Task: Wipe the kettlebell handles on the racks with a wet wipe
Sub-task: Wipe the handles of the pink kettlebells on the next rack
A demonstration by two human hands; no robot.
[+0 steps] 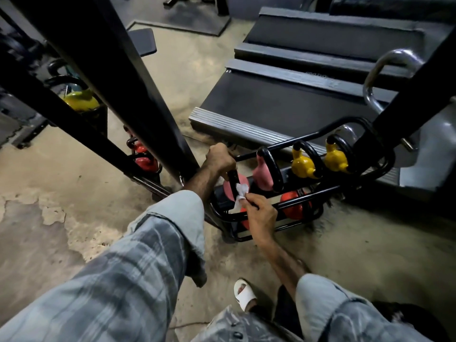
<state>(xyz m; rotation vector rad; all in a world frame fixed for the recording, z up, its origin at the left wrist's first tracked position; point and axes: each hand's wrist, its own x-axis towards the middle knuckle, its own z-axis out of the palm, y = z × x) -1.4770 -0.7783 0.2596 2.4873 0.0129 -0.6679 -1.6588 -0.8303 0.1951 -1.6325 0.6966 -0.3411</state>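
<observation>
A low black rack [318, 141] holds a row of kettlebells with black handles. My left hand [220, 157] grips the top of the handle of the nearest pink kettlebell [228, 191]. My right hand [261, 214] pinches a crumpled white wet wipe [240, 193] and presses it against the lower part of that same handle. Beside it stand a second pink kettlebell [264, 174] and two yellow kettlebells [302, 166] [335, 159]. A red kettlebell [294, 204] sits on the rack's lower level.
Thick black frame posts [128, 77] cross the left half of the view, with red kettlebells [144, 156] and a yellow one [80, 101] behind them. A treadmill deck [283, 99] lies just beyond the rack. My white sandal [244, 293] stands on the concrete floor.
</observation>
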